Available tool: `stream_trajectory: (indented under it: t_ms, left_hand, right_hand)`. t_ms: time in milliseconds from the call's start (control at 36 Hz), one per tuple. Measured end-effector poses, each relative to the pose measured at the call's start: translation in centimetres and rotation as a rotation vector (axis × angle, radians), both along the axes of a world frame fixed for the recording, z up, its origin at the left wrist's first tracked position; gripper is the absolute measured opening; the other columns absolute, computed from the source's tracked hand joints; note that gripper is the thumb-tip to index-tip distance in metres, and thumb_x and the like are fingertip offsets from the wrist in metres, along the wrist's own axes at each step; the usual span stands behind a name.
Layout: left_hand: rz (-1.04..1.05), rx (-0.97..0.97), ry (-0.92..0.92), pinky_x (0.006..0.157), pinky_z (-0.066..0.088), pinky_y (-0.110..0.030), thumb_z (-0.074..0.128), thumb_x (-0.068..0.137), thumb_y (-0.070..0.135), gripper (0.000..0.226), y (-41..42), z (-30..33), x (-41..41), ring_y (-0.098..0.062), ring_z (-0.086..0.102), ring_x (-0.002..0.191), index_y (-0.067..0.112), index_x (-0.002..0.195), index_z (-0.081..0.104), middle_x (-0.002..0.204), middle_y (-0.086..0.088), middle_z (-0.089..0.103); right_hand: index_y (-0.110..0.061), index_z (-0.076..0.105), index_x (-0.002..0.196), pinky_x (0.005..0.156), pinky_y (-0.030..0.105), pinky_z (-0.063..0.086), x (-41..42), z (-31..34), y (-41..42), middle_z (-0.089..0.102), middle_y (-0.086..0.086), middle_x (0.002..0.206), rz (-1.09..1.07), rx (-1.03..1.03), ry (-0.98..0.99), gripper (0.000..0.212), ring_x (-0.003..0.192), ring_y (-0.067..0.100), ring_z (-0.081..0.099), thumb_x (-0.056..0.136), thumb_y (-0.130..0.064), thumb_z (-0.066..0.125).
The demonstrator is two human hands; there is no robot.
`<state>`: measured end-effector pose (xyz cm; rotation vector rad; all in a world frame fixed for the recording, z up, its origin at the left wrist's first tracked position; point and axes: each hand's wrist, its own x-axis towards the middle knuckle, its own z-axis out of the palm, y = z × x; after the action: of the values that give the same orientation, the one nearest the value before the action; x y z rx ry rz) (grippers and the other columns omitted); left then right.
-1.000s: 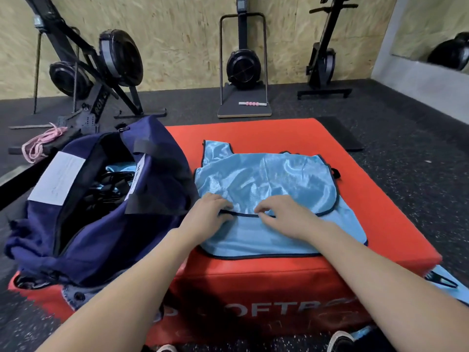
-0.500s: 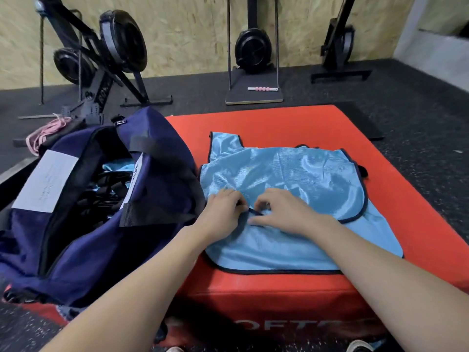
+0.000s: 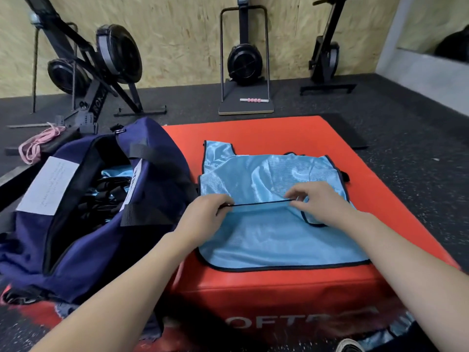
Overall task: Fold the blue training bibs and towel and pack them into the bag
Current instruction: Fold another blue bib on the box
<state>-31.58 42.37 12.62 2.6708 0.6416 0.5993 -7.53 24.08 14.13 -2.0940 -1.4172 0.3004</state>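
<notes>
A light blue training bib with black trim lies spread on the red foam block. My left hand pinches the bib's black-trimmed edge at its left side. My right hand pinches the same edge further right, and the trim runs taut between the two hands. The navy bag stands open to the left on the block, with black straps and a bit of blue fabric inside. No towel shows clearly.
Rowing machines and a ski-type machine stand against the wooden back wall. A pink rope lies on the black floor at the left. A dark mat lies behind the block on the right.
My hands, close together on the bib's edge before, have moved apart along the black trim. The trim is now pulled straight between them and lifted slightly.
</notes>
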Motion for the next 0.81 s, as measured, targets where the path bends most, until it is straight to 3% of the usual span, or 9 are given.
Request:
stream_trajectory:
  t_ms: [111,194,306,389,472,528,583,639,806]
  left_hand:
    - [0.005,0.054,-0.002,0.087,0.05,-0.033,0.062,0.095,0.018,0.017,-0.1,0.1,-1.5,-0.017,0.063,0.099,0.021,0.11,0.071,0.105,0.007,0.071]
    - [0.0,0.051,-0.055,0.088,0.047,-0.03,0.064,0.093,0.011,0.021,-0.4,0.4,-2.3,-0.016,0.062,0.099,0.018,0.113,0.069,0.105,0.005,0.071]
    - [0.011,0.068,-0.09,0.087,0.041,-0.033,0.061,0.091,0.004,0.019,-0.7,0.4,-3.3,-0.015,0.057,0.081,0.021,0.099,0.06,0.092,0.01,0.066]
    - [0.023,0.129,-0.046,0.088,0.037,-0.037,0.056,0.089,-0.004,0.026,-0.8,0.0,-4.3,-0.015,0.05,0.073,0.023,0.089,0.053,0.081,0.01,0.058]
    - [-0.02,0.232,0.026,0.082,0.034,-0.036,0.055,0.077,-0.015,0.041,-0.9,-0.4,-5.4,-0.016,0.055,0.084,0.025,0.083,0.062,0.091,0.012,0.062]
    - [-0.071,0.253,0.047,0.076,0.032,-0.033,0.055,0.072,-0.017,0.047,-1.2,-0.7,-6.2,-0.015,0.055,0.089,0.027,0.084,0.068,0.099,0.014,0.065]
    - [-0.116,0.265,0.077,0.074,0.035,-0.033,0.057,0.068,-0.016,0.052,-1.7,-1.0,-6.8,-0.013,0.055,0.09,0.03,0.088,0.072,0.102,0.017,0.067]
    - [-0.147,0.27,0.1,0.075,0.039,-0.031,0.055,0.065,-0.01,0.052,-2.2,-1.4,-7.4,-0.009,0.053,0.091,0.03,0.091,0.074,0.102,0.018,0.069]
    - [-0.187,0.266,0.161,0.082,0.034,-0.031,0.054,0.073,0.012,0.037,-4.2,-1.7,-8.7,-0.002,0.048,0.097,0.028,0.097,0.077,0.098,0.017,0.07]
  right_hand:
    - [-0.025,0.074,0.094,0.078,0.007,0.044,2.4,0.9,-3.2,0.071,-0.014,0.087,-0.101,0.074,-0.024,0.023,0.08,-0.005,0.064,0.084,-0.005,0.074]
    - [-0.036,0.07,0.086,0.08,0.012,0.047,3.4,1.4,-5.2,0.073,-0.016,0.088,-0.161,0.11,-0.019,0.032,0.081,0.001,0.066,0.082,-0.005,0.077]
    - [-0.028,0.073,0.087,0.071,0.0,0.041,3.4,2.1,-7.9,0.072,-0.016,0.087,-0.206,0.185,0.006,0.026,0.078,-0.008,0.063,0.081,-0.003,0.077]
    - [-0.025,0.068,0.084,0.072,0.005,0.04,3.3,2.2,-9.8,0.069,-0.016,0.082,-0.205,0.176,-0.041,0.022,0.077,-0.005,0.06,0.081,-0.004,0.075]
    - [-0.024,0.068,0.082,0.071,0.008,0.04,3.3,1.9,-11.5,0.068,-0.014,0.081,-0.194,0.135,-0.093,0.022,0.076,-0.008,0.057,0.085,-0.002,0.071]
    - [-0.025,0.07,0.08,0.079,0.011,0.044,3.3,1.4,-12.4,0.071,-0.013,0.085,-0.138,0.102,-0.163,0.031,0.079,-0.005,0.061,0.086,0.004,0.067]
    - [-0.024,0.075,0.084,0.09,0.028,0.048,3.0,0.8,-13.3,0.07,-0.012,0.091,-0.063,0.012,-0.23,0.036,0.088,0.005,0.062,0.087,0.009,0.061]
    - [-0.02,0.078,0.091,0.096,0.036,0.046,2.7,0.1,-14.1,0.068,-0.012,0.094,0.001,-0.091,-0.27,0.035,0.095,0.009,0.058,0.089,0.009,0.058]
    - [-0.026,0.075,0.104,0.099,0.024,0.039,1.2,-0.9,-15.9,0.066,-0.016,0.104,0.074,-0.237,-0.288,0.025,0.104,0.004,0.053,0.089,-0.012,0.062]
